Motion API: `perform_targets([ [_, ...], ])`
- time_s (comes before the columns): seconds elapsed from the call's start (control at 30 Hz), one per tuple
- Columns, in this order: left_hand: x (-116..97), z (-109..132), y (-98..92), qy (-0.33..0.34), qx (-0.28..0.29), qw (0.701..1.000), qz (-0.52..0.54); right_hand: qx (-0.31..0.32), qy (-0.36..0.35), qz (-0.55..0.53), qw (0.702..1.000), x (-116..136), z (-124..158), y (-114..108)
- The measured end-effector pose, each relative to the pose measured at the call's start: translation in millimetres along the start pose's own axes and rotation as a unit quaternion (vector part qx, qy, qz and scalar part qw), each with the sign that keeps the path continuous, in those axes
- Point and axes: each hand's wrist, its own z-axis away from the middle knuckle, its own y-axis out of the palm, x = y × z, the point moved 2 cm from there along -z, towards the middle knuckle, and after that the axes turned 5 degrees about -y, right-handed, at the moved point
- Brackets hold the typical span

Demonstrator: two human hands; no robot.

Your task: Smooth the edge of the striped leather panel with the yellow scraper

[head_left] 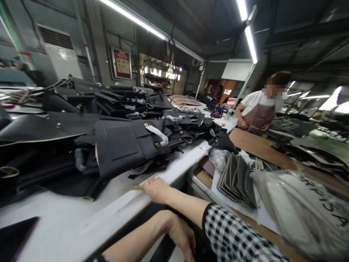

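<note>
My right hand (157,190), at the end of a black-and-white checked sleeve, rests at the front edge of the white table (114,213). Its fingers are closed on a thin yellow stick (133,188) that points left over the tabletop; the exact kind is unclear. My left hand (181,233) hangs below the table edge with the wrist bent down. The fingers look loose and apart, holding nothing that I can see, though partly out of view. Beyond the right hand lies a black leather bag piece (120,145) with a pocket, gold-coloured fittings and a white strip.
Many black leather pieces (68,123) are heaped across the table. A dark flat object (17,236) lies near left. To the right, a bin (195,178) stands beside stacked grey panels (237,180) and a clear plastic bag (302,207). A person in an apron (257,114) stands beyond.
</note>
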Motion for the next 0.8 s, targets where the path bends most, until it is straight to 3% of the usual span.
perform_targets([
  [0.13, -12, 19, -0.5, -0.119, 0.072, 0.989, 0.046, -0.014, 0.124, -0.12, 0.985, -46, 83, -15],
  [0.27, -23, 31, -5.8, -0.126, 0.06, 0.989, 0.044, 0.007, 0.251, -0.276, 0.928, -85, 186, -18],
  [0.37, -24, 30, -6.1, -0.121, 0.069, 0.989, 0.055, 0.034, 0.31, -0.351, 0.883, -85, 254, -15],
  [0.43, -23, 29, -6.3, -0.124, 0.067, 0.988, 0.057, 0.051, 0.338, -0.397, 0.852, -76, 284, -11],
  [0.53, -22, 27, -8.5, -0.129, 0.055, 0.989, 0.05, 0.081, 0.342, -0.458, 0.817, -56, 305, -3],
  [0.73, -23, 27, -4.0, -0.103, 0.059, 0.99, 0.078, 0.156, 0.303, -0.457, 0.821, -17, 300, -2],
  [0.8, -15, 24, -0.5, -0.094, 0.09, 0.985, 0.113, 0.185, 0.289, -0.461, 0.819, -10, 295, 0],
])
